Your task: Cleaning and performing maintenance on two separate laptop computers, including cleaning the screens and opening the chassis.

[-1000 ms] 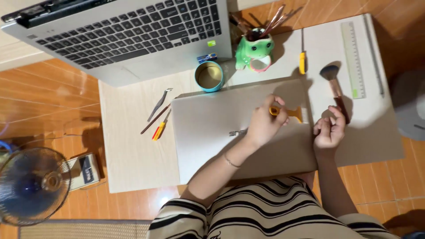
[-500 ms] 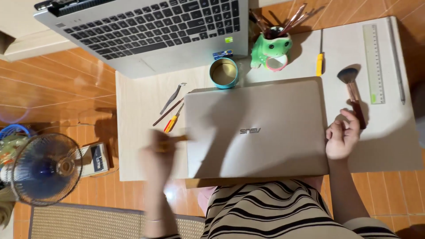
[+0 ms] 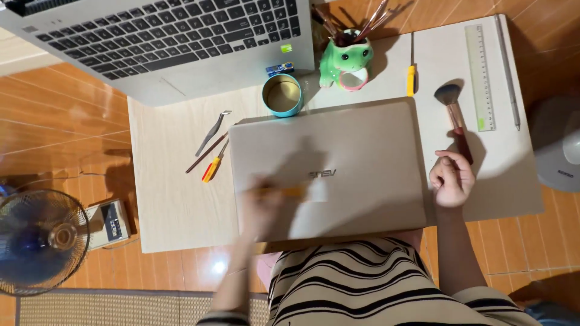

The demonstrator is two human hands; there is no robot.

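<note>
A closed gold-coloured laptop (image 3: 329,172) lies in the middle of the frame on a low pale table (image 3: 169,199), its lid up and its near edge towards the person's striped lap. The left hand (image 3: 261,208) is over the lower left part of that lid, smeared by motion blur; it has an orange-yellow handled tool (image 3: 287,192) lying across the lid from it, but how the fingers sit around it cannot be told from the blur. The right hand (image 3: 451,179) is at the laptop's right edge, fingers curled in loosely around the dark red handle of a makeup brush (image 3: 454,118), whose bristle head points towards the top of the frame.

Left of the closed laptop, on bare table, lie tweezers (image 3: 212,131), a thin dark stick (image 3: 205,153) and a small yellow and red screwdriver (image 3: 214,164), close together. Just above the laptop's upper left corner stands a round blue tin (image 3: 282,95), and right of it a green frog-shaped holder (image 3: 345,60) with brushes in it. A yellow-handled screwdriver (image 3: 411,71) lies above the upper right corner. A clear ruler (image 3: 480,77) and a thin grey rod (image 3: 507,71) lie at the upper right of the frame. An open silver laptop (image 3: 169,42) fills the upper left, and a fan (image 3: 37,240) stands on the floor at lower left
</note>
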